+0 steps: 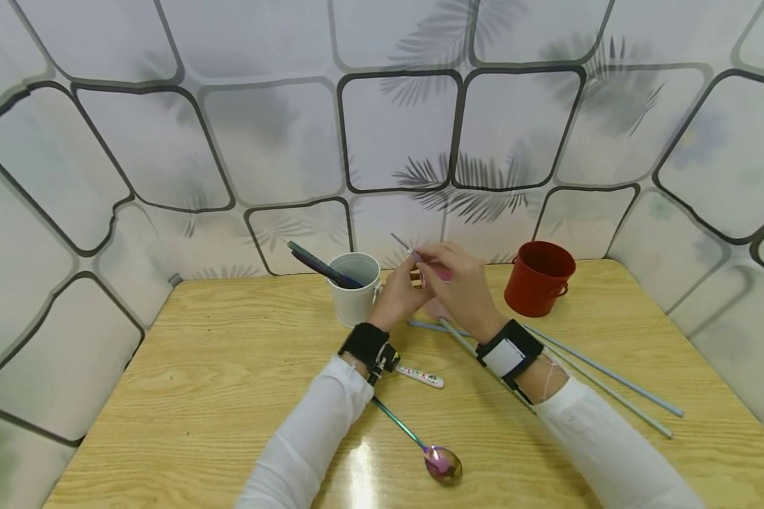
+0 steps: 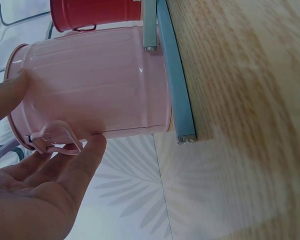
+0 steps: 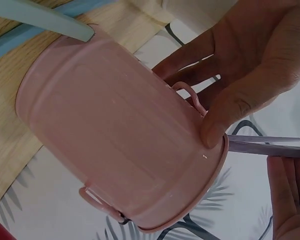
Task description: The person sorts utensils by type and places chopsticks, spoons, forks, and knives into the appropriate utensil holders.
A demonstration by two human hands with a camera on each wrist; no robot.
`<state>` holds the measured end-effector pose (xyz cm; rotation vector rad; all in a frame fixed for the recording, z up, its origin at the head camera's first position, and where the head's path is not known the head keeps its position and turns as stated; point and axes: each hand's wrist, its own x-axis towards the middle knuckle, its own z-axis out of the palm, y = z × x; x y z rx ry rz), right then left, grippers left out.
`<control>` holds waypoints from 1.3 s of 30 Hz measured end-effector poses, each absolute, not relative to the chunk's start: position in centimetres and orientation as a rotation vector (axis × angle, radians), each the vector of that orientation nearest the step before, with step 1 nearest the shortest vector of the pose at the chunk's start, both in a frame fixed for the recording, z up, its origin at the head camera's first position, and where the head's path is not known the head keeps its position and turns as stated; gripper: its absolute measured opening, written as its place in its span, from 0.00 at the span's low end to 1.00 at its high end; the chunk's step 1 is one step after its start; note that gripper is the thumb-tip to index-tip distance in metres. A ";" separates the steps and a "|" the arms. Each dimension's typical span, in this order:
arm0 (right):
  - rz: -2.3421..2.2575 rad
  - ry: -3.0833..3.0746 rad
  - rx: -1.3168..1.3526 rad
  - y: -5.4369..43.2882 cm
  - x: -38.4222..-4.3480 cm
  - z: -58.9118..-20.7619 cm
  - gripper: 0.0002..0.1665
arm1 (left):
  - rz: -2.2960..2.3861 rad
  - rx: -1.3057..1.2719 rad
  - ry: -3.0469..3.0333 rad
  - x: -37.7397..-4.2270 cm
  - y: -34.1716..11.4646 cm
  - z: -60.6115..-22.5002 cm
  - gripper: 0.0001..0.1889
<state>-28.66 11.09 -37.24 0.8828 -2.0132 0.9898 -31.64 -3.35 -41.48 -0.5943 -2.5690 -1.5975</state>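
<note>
A small pink bucket [image 2: 90,85] with looped side handles stands at the back of the table, largely covered by the hands in the head view. My left hand [image 1: 397,295] grips it near the rim, thumb on one side and fingers on the other, beside a handle. Above the bucket's mouth, my right hand [image 1: 457,283] pinches a slim purple stick [image 3: 290,150]. A second thin purple length [image 3: 265,138] runs alongside it from the rim. Pale green [image 2: 149,30] and blue sticks [image 2: 176,80] lie against the bucket's base.
To the left stands a white bucket [image 1: 350,304] holding dark, long-handled items [image 1: 321,265]; a red bucket [image 1: 535,283] stands at the right. A white marker pen [image 1: 423,376] and a rainbow-coloured metal spoon [image 1: 442,464] lie between the forearms. More sticks [image 1: 611,371] stretch beyond the right forearm.
</note>
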 end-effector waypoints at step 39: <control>1.049 -1.878 0.704 17.7 -23.3 -33.5 0.18 | -1.660 -0.577 -2.545 -31.3 -3.3 -41.4 0.32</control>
